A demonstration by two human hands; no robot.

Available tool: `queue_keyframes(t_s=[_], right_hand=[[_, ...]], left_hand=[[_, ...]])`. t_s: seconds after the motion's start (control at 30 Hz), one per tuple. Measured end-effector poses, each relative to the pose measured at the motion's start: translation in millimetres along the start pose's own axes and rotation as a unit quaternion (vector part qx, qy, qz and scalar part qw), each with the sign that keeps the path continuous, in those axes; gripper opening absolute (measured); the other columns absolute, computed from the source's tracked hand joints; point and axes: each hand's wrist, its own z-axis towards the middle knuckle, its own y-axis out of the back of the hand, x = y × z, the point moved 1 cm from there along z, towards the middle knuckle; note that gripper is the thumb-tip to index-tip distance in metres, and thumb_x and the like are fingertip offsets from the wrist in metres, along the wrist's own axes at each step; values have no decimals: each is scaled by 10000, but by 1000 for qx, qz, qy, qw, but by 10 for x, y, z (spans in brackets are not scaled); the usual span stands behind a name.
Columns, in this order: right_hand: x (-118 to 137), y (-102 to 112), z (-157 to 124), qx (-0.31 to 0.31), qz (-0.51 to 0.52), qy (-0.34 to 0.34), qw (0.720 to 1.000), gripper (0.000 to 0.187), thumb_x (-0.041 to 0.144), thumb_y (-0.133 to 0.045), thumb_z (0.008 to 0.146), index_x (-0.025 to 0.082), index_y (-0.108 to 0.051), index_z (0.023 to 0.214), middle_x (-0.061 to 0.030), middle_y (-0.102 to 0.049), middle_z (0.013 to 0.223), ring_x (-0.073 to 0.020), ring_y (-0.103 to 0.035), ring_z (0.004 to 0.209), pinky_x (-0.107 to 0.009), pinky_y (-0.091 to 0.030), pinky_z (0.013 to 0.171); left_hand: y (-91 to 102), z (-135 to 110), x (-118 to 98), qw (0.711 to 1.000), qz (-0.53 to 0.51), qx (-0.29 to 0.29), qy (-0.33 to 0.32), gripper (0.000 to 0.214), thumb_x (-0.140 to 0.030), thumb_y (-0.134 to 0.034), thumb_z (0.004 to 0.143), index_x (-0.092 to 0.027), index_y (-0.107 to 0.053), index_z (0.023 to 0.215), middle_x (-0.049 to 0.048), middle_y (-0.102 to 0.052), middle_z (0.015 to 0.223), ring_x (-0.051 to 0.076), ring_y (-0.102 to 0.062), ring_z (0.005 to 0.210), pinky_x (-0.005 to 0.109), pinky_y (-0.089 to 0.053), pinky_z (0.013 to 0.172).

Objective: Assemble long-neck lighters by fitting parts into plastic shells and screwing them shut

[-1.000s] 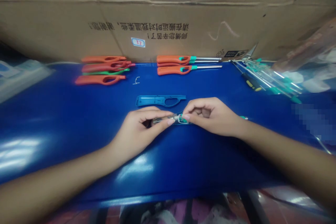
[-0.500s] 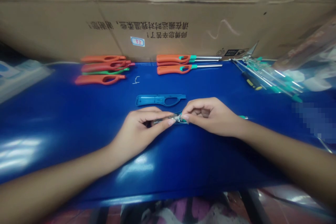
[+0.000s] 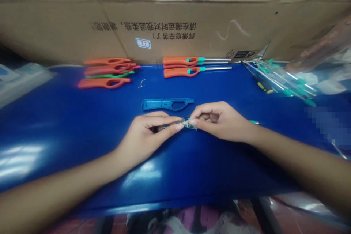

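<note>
On the blue table, a partly assembled lighter [image 3: 186, 123] lies between my hands, mostly hidden by them. My left hand [image 3: 149, 126] is closed on its left part, thumb and forefinger pinching near small pale and metallic pieces. The fingertips of my right hand [image 3: 216, 120] are closed on the lighter's inner parts, beside a bit of green; exactly which piece they pinch is too small to tell. Just beyond lies a blue lighter shell half [image 3: 157, 104], open side up, with a finger loop at its right end. Neither hand touches that shell.
Orange lighters with metal tubes [image 3: 181, 72] lie at the back, left of a screwdriver [image 3: 261, 83] and a pile of metal rods [image 3: 287, 80]. Orange, red and green shells [image 3: 104, 83] and thin bent wires [image 3: 142, 83] sit back left. A cardboard box [image 3: 164, 14] walls the far edge.
Both hands stay at the lighter in nearly the same pose. The view shifts very slightly; nothing is visibly taken up or let go.
</note>
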Motion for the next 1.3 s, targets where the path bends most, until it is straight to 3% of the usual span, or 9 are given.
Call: queue_keyframes(t_s=[0.2,0.9,1.3], right_hand=[[-5,4,-3,-14,9,15,1000,176,334,-674,870,161,-660,840,24,-543,671,-92,-467,601,-227,-382,546],[-6,-7,-7,-5,-22,13,1000,213,365,-637,901,162,-678,854,-25,-614,821,-106,-494,663,-252,-400,587],[-14,-16,-21,-20,-23,17,999,201,378,-640,903,183,-675,869,4,-583,729,-106,-487,625,-241,-400,557]], left_hand=[[21,19,-4,1000,-8,-10,21,176,-331,-758,869,-238,-820,1005,38,-797,997,178,-715,825,266,-539,675],[-1,21,8,1000,-4,5,3,167,-302,-746,884,-255,-817,1028,23,-788,938,152,-691,769,247,-509,634],[63,68,-18,999,31,8,-34,160,-312,-746,874,-243,-818,998,35,-795,946,172,-706,804,261,-542,692]])
